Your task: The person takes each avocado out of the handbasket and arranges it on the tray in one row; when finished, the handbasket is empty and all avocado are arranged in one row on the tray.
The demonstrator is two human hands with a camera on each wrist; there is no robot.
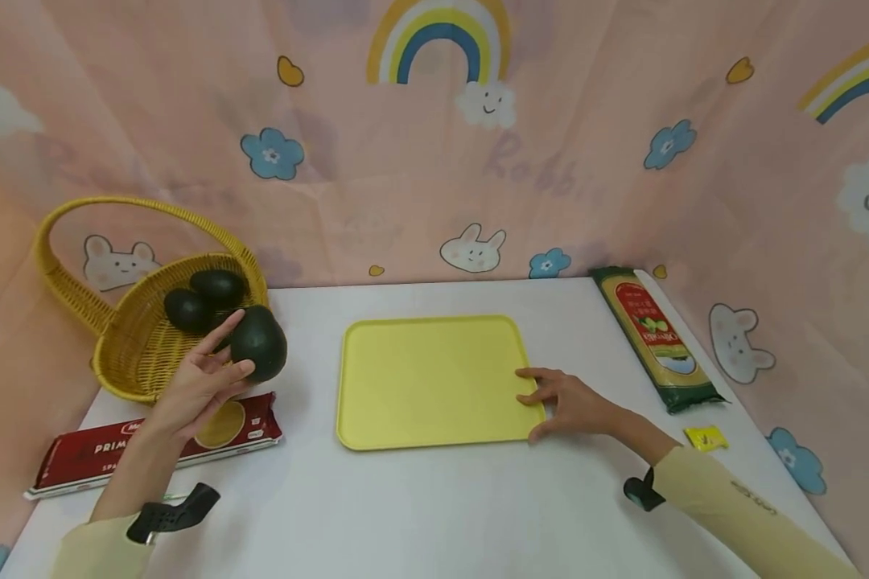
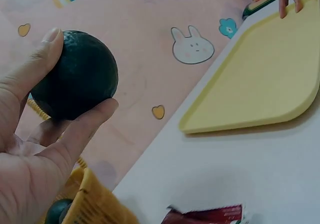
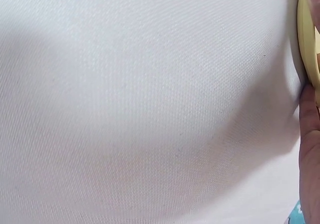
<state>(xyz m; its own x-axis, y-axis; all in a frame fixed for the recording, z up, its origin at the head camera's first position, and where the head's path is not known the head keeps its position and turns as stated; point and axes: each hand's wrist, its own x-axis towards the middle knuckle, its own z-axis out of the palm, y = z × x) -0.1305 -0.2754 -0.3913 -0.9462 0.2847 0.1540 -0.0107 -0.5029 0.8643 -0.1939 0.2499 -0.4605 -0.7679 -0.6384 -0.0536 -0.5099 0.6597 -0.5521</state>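
My left hand (image 1: 201, 386) holds a dark green avocado (image 1: 259, 344) between thumb and fingers, raised by the near right side of the yellow wicker basket (image 1: 126, 354). The left wrist view shows the same avocado (image 2: 82, 77) off the table, with the thumb on one side and the fingers below it. More dark avocados (image 1: 188, 310) lie inside the basket. At the right end of a flat yellow tray (image 1: 434, 382), my right hand (image 1: 568, 404) grips the rim, fingers over the edge and thumb near the front corner. Only part of that hand (image 3: 310, 149) shows in the right wrist view.
A red spaghetti packet (image 1: 242, 426) lies in front of the basket, partly behind the left forearm. To the right lie a green and red long packet (image 1: 655, 338) and a small yellow sachet (image 1: 706, 437). Printed cloth (image 1: 405, 185) hangs behind the white table (image 1: 434, 515).
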